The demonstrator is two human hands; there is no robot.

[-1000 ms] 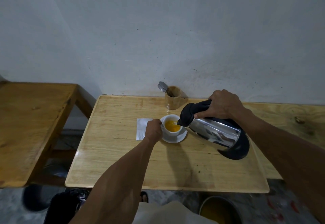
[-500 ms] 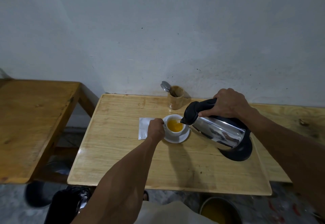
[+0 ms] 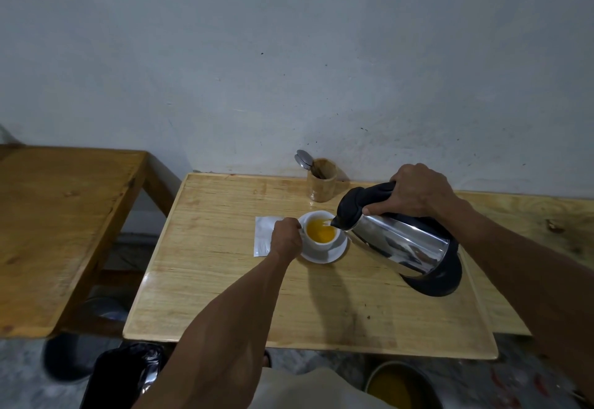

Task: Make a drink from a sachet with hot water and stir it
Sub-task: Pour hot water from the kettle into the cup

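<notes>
The right hand is closed around the black handle of a steel electric kettle, which is tilted with its spout just over the rim of a white cup. The left hand is curled against the cup's left side; whether the handle is pinched cannot be told, since the fingers are hidden. Orange liquid is seen in the cup, which stands on a white saucer. A white sachet lies flat just left of the left hand, partly covered by it. Behind the cup, near the wall, a wooden holder is set with a spoon leaning out of it. The front half of the wooden worktop is left bare up to its near edge. A second wooden table is seen apart at the left, its far side cut off. Dark objects on the floor below are hard to make out.
</notes>
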